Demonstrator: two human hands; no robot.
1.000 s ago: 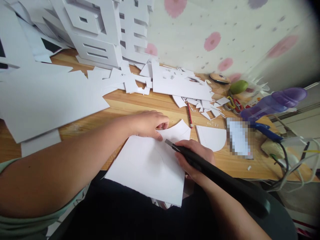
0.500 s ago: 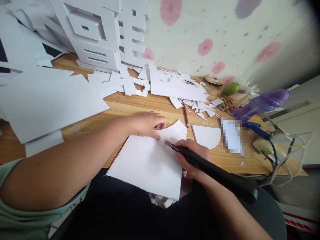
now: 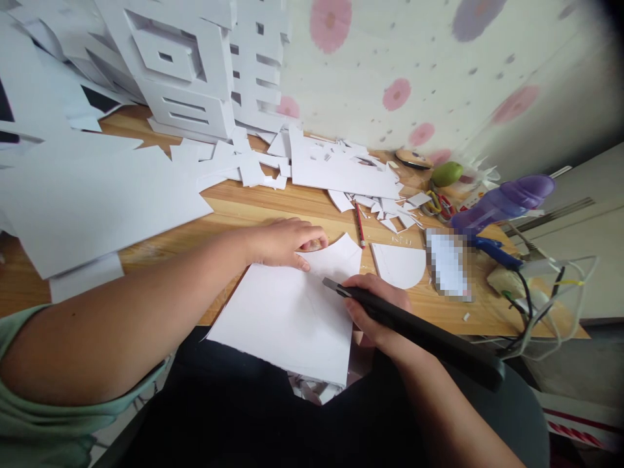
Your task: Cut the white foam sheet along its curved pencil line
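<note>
A white foam board (image 3: 283,318) with a curved notch in its far edge overhangs the front of the wooden table. My left hand (image 3: 275,244) holds it at that far edge, thumb on top and the other fingers bent. In my right hand (image 3: 373,289) is a black utility knife (image 3: 424,325), its short blade exposed and pointing left over the board, close to my left thumb. Whether the blade tip touches the surface, I cannot tell. A faint curved line runs near it.
Beyond lie a red pencil (image 3: 359,224), a rounded white piece (image 3: 400,265) and many white offcuts (image 3: 341,166). A large board (image 3: 112,195) and cut-out panels (image 3: 190,65) occupy the left. A purple bottle (image 3: 504,201), scissors (image 3: 439,205) and cables (image 3: 541,312) stand or lie right.
The knife blade has shifted very slightly to the right and nearer to me. My view has turned a little; my left hand stays on the board.
</note>
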